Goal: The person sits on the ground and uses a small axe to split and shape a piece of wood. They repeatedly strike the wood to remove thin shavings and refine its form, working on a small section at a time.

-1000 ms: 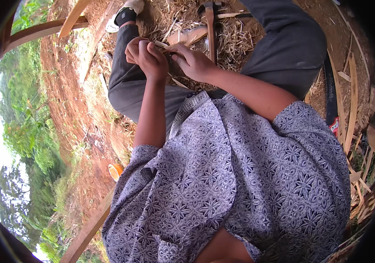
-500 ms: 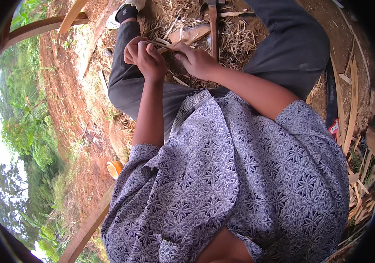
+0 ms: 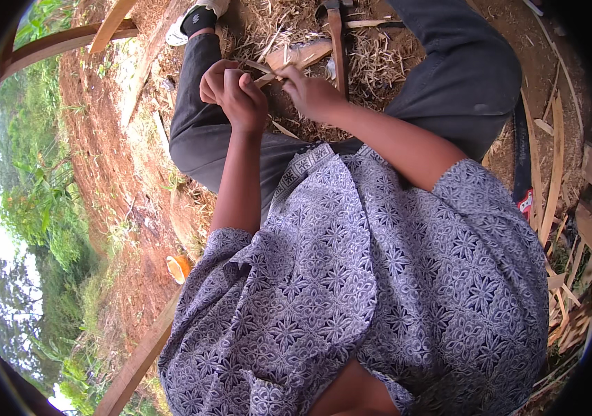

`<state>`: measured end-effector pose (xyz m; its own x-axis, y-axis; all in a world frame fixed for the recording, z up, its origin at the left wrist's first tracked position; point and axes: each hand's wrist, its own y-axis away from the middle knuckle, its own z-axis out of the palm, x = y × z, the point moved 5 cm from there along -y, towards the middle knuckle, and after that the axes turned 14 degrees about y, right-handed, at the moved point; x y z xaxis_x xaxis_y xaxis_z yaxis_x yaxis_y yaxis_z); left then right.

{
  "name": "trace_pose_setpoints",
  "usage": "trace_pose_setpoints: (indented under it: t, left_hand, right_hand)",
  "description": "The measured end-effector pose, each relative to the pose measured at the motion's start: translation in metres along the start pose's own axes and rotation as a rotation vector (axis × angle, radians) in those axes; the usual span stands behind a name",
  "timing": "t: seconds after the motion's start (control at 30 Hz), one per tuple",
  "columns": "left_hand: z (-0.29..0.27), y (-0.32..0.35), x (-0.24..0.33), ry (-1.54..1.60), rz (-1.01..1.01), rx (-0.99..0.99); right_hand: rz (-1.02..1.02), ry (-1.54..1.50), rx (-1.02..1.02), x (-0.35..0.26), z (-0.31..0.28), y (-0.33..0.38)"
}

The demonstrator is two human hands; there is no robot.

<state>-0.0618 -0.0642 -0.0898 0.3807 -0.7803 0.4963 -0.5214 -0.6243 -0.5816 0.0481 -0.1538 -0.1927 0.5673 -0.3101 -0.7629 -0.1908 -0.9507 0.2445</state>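
My left hand (image 3: 235,96) is closed over my left thigh, its fingers curled around a thin pale wood strip (image 3: 265,80). My right hand (image 3: 312,95) pinches the same strip near its other end, thumb and forefinger pressed together. Whether either hand also holds a small blade is hidden by the fingers. Just beyond the hands lies a pale wood block (image 3: 301,54) on the ground. A tool with a brown wooden handle (image 3: 338,59) and a dark metal head lies beside the block, between my legs.
Wood shavings (image 3: 375,69) cover the ground between my legs. Long wood strips (image 3: 556,166) and a dark tool with a red-and-white end (image 3: 525,204) lie at my right. An orange container (image 3: 179,268) stands on the left, near a slanting wooden beam (image 3: 138,360).
My right hand has shifted slightly to the right, and its grip shows a little more of the strip. My left hand has moved only slightly, staying curled.
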Motion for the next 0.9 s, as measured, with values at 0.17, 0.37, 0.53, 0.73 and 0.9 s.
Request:
trace_pose_setpoints:
  t: [0.17, 0.37, 0.53, 0.73, 0.9]
  left_hand:
    - [-0.002, 0.001, -0.001, -0.006, 0.024, -0.004]
    - [-0.004, 0.008, 0.009, 0.000, 0.096, -0.145]
    - [0.004, 0.042, 0.044, 0.198, 0.162, -0.382]
    - [0.025, 0.043, 0.075, 0.529, 0.142, -0.490]
    - [0.040, 0.045, 0.084, 0.646, 0.128, -0.409]
  right_hand:
    - [0.019, 0.035, -0.122, -0.004, -0.011, 0.004]
    - [0.302, 0.010, -0.176, 0.073, 0.017, -0.007]
    - [0.035, -0.026, -0.187, 0.038, -0.040, 0.024]
    - [0.031, 0.099, -0.326, 0.046, -0.063, 0.032]
    - [0.081, 0.249, -0.390, 0.050, -0.083, 0.009]
